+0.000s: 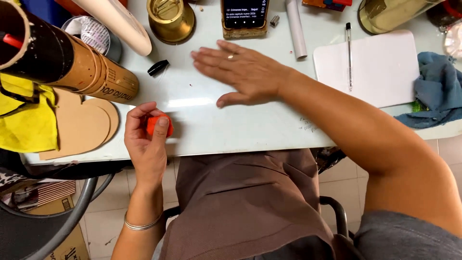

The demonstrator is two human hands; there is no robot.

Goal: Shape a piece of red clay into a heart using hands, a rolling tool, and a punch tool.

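My left hand (pixel 144 137) is at the near edge of the white table (pixel 231 130), fingers curled around a small orange lump (pixel 156 124) pinched between thumb and fingertips. Flat and with fingers spread, my right hand (pixel 240 72) hovers palm down over the table's middle and holds nothing; a ring sits on one finger. A small black cap-like piece (pixel 158 67) lies just left of its fingertips.
A cardboard tube (pixel 77 65) lies at the left over tan heart-shaped cutouts (pixel 82 125) and yellow cloth (pixel 26 120). Farther back are a brass pot (pixel 171 19), a phone (pixel 244 17), a white roll (pixel 296 29). A white board (pixel 380 72) with pen (pixel 349 55) and blue cloth (pixel 440 91) lie right.
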